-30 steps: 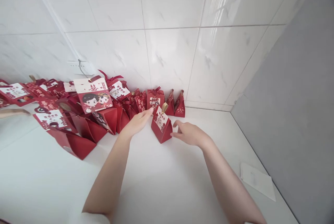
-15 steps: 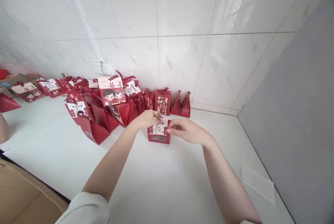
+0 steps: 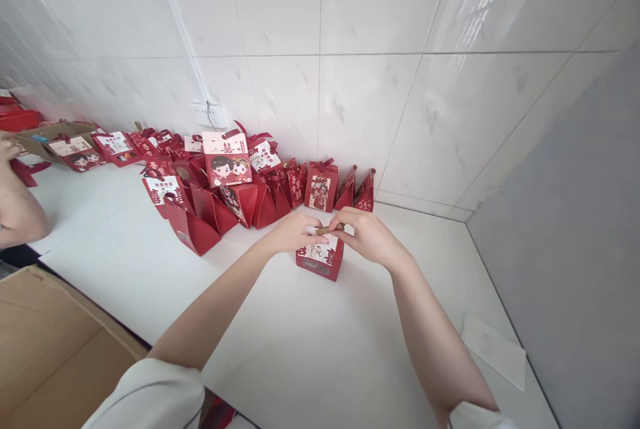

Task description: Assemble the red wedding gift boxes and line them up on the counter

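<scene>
A small red gift box (image 3: 316, 268) with a white printed label and an oval window stands on the white table. Above its top, a brownish-gold ribbon (image 3: 327, 230) stretches between my hands. My left hand (image 3: 296, 232) is closed on the ribbon's left part, thumb and fingers pinched. My right hand (image 3: 369, 234) pinches the ribbon from the other side, its knuckles over the box's right top edge. Both hands partly cover the top of the box, so its closure is hidden.
Several red gift boxes (image 3: 203, 222) crowd along the tiled wall, one with cartoon figures (image 3: 227, 169) on top. A co-worker's arm (image 3: 20, 206) is at far left. An open cardboard box (image 3: 65, 342) stands lower left; a pale flat sheet (image 3: 495, 349) lies right.
My right hand has moved in and now grips the ribbon together with my left. The box has turned slightly. The view has shifted, and more of the co-worker's arm shows.
</scene>
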Demonstrator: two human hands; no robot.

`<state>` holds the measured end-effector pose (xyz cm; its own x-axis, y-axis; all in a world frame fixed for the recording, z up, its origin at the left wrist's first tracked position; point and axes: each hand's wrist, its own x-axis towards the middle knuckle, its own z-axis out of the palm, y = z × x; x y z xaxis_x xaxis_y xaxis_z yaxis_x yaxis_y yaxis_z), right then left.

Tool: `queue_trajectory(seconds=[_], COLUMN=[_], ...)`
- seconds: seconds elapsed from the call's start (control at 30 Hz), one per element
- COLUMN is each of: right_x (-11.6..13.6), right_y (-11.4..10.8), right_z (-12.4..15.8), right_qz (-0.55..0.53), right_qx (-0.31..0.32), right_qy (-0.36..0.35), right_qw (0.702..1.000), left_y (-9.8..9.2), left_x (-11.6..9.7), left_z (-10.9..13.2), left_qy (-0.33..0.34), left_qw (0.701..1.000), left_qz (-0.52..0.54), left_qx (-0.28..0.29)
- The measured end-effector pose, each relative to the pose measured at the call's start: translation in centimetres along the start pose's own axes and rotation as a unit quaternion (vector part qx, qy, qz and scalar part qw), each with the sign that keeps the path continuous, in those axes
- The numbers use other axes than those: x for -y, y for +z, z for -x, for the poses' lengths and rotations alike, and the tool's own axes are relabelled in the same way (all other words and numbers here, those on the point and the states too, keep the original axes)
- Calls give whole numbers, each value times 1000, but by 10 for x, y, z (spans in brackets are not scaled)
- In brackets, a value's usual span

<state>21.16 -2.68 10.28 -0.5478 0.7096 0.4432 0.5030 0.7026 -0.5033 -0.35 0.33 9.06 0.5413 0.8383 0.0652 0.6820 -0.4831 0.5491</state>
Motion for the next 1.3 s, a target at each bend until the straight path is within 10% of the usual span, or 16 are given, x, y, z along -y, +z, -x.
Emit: queue_trajectory(seconds=[0.5,0.97,1.3], right_x=[-18,-15,-18], right_y=[-16,-36,-53], right_z=[27,52,60], right_qz=[-20,-137,-98], right_qx=[24,244,142], right_qy=[18,101,168], right_qw=[999,955,971], left_y=[3,0,-4], left_x=[-7,-10,-13], left_z=[-8,-8,-18], left_qy=[-8,103,89], left_qw=[1000,994,995], left_qz=[13,20,24], left_qx=[10,-40,47])
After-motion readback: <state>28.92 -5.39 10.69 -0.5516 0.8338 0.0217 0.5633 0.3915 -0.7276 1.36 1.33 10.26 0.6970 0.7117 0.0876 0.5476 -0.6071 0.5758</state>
